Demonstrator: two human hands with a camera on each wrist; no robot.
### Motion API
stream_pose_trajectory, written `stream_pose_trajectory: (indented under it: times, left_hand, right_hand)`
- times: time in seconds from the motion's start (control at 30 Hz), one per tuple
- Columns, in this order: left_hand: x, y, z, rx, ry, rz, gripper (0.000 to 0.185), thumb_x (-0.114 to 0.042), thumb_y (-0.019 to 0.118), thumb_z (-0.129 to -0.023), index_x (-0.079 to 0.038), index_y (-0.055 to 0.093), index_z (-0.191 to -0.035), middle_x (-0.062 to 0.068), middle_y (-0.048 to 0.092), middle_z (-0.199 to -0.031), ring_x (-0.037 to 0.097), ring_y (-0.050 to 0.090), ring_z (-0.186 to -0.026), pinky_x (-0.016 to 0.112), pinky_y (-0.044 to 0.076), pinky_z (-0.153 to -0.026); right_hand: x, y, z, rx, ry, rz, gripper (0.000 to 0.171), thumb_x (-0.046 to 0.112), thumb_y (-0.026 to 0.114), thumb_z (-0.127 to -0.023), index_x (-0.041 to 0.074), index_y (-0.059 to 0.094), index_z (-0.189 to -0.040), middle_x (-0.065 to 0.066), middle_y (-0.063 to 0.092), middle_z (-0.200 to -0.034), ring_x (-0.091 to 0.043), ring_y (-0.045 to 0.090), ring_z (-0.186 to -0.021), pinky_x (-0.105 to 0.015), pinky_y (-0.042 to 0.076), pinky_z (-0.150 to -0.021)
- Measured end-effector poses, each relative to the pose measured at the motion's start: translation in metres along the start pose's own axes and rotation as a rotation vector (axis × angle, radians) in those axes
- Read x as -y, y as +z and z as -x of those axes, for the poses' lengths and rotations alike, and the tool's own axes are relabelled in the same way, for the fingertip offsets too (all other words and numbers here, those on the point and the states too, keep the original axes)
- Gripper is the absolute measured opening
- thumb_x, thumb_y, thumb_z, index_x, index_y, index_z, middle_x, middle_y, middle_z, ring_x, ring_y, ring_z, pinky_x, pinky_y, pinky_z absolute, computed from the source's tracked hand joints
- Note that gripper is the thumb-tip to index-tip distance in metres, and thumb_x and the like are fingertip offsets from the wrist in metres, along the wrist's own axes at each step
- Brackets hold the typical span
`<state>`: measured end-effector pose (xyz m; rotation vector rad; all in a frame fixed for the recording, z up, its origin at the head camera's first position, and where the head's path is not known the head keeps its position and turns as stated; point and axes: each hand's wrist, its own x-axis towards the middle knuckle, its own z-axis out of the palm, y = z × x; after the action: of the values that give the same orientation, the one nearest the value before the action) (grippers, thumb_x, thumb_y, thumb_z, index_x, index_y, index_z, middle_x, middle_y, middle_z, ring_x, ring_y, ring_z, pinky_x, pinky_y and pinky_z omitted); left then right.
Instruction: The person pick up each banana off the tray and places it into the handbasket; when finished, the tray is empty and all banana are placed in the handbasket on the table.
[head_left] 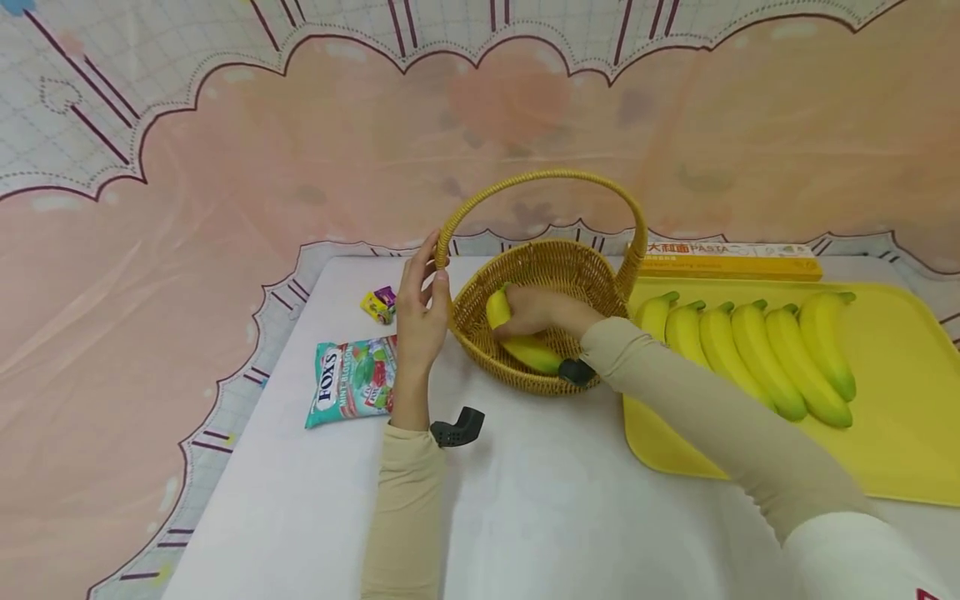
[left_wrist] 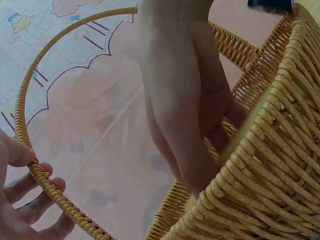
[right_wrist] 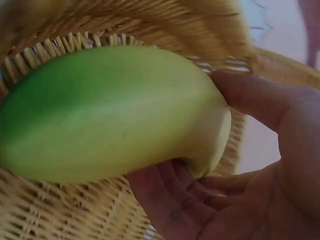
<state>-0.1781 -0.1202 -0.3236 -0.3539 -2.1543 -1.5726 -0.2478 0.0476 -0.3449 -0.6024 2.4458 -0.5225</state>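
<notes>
A woven wicker basket [head_left: 551,254] with a tall arched handle [head_left: 547,174] stands on the white table. My left hand [head_left: 422,321] holds the left side of that handle; the left wrist view shows the thumb [left_wrist: 20,151] on one side and fingertips curled on the other. Down inside the basket, my right hand [head_left: 531,310] grips a yellow banana [head_left: 532,354] by one end. Close up in the right wrist view, thumb and fingers close round the banana [right_wrist: 110,115], whose far end is green. Basket weave lies right beneath it.
Several bananas [head_left: 757,358] lie in a row on a yellow tray [head_left: 892,417] at the right. Behind them stands a pasta box [head_left: 731,267]. A Fox's candy bag [head_left: 352,379] and small wrapped candies [head_left: 378,306] lie left of the basket.
</notes>
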Motion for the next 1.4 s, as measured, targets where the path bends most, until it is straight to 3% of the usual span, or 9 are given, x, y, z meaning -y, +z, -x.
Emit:
stream_pose_trajectory:
  times: [0.2,0.27,0.37,0.53,0.7,0.8,0.9,1.17,1.4]
  left_hand:
    - [-0.001,0.0,0.001,0.0,0.002,-0.028,0.044,-0.006,0.043,-0.098,-0.007,0.041,-0.142,0.019,0.05,-0.13,0.032,0.051,-0.121,0.048,0.051,-0.094]
    - [-0.001,0.0,0.001,0.001,0.004,-0.028,0.044,-0.005,0.043,-0.098,-0.007,0.041,-0.142,0.02,0.05,-0.13,0.033,0.051,-0.122,0.049,0.05,-0.094]
    - [-0.002,0.0,0.001,0.001,0.014,-0.026,0.044,-0.005,0.044,-0.098,-0.006,0.042,-0.142,0.02,0.05,-0.13,0.033,0.051,-0.121,0.049,0.05,-0.094]
    - [-0.002,0.004,0.0,0.007,0.011,-0.012,0.043,-0.009,0.044,-0.099,-0.007,0.041,-0.142,0.02,0.05,-0.131,0.032,0.051,-0.121,0.047,0.05,-0.096]
    - [-0.002,0.005,-0.001,0.011,-0.006,0.015,0.044,-0.009,0.044,-0.099,-0.007,0.041,-0.143,0.02,0.049,-0.13,0.031,0.051,-0.122,0.045,0.049,-0.098]
    - [-0.002,0.004,0.0,0.009,-0.02,0.01,0.044,-0.01,0.044,-0.099,-0.008,0.04,-0.143,0.02,0.049,-0.13,0.03,0.05,-0.123,0.045,0.048,-0.099]
    - [-0.001,0.002,0.001,0.011,-0.037,0.002,0.045,-0.01,0.044,-0.1,-0.01,0.04,-0.144,0.019,0.048,-0.131,0.029,0.049,-0.123,0.046,0.048,-0.099]
    - [0.0,0.003,0.001,0.004,-0.057,0.006,0.044,-0.013,0.043,-0.1,-0.01,0.04,-0.144,0.018,0.048,-0.133,0.028,0.048,-0.125,0.047,0.048,-0.099]
    - [0.003,0.004,0.001,-0.002,-0.05,0.004,0.045,-0.013,0.044,-0.1,-0.012,0.04,-0.144,0.018,0.048,-0.133,0.029,0.049,-0.125,0.046,0.047,-0.1]
  right_hand:
    - [0.017,0.007,-0.017,0.146,0.081,-0.044,0.091,0.038,0.063,-0.087,0.002,0.009,-0.15,-0.01,0.051,-0.107,-0.017,0.056,-0.079,-0.029,0.057,-0.069]
    - [0.02,0.008,-0.02,0.178,0.098,-0.05,0.097,0.039,0.06,-0.089,0.004,-0.005,-0.151,-0.012,0.049,-0.114,-0.02,0.059,-0.087,-0.032,0.058,-0.075]
    - [0.021,0.006,-0.018,0.161,0.112,0.014,0.092,0.042,0.054,-0.092,0.004,-0.005,-0.152,-0.016,0.047,-0.132,-0.026,0.057,-0.11,-0.037,0.052,-0.092]
    - [0.009,-0.003,0.009,0.03,0.099,0.158,0.081,0.046,0.048,-0.094,0.005,0.009,-0.152,-0.015,0.031,-0.153,-0.032,0.035,-0.138,-0.046,0.029,-0.115]
    - [-0.02,-0.014,0.06,-0.155,0.066,0.145,0.067,0.044,0.049,-0.095,0.006,0.032,-0.147,-0.014,0.05,-0.14,-0.032,0.049,-0.126,-0.05,0.042,-0.103]
    - [-0.046,-0.017,0.087,-0.268,0.044,0.091,0.058,0.04,0.051,-0.095,0.005,0.043,-0.14,-0.013,0.064,-0.117,-0.027,0.062,-0.099,-0.042,0.052,-0.081]
    - [-0.072,-0.015,0.114,-0.338,0.035,-0.011,0.052,0.039,0.05,-0.096,0.005,0.048,-0.136,-0.012,0.064,-0.106,-0.022,0.06,-0.085,-0.034,0.05,-0.067]
    - [-0.128,-0.008,0.174,-0.515,0.098,-0.177,0.046,0.04,0.046,-0.098,0.007,0.052,-0.129,-0.015,0.059,-0.116,-0.03,0.057,-0.104,-0.044,0.051,-0.081]
    - [-0.176,0.003,0.2,-0.701,0.156,-0.186,0.045,0.034,0.044,-0.099,0.0,0.051,-0.128,-0.023,0.055,-0.119,-0.037,0.052,-0.106,-0.055,0.045,-0.087]
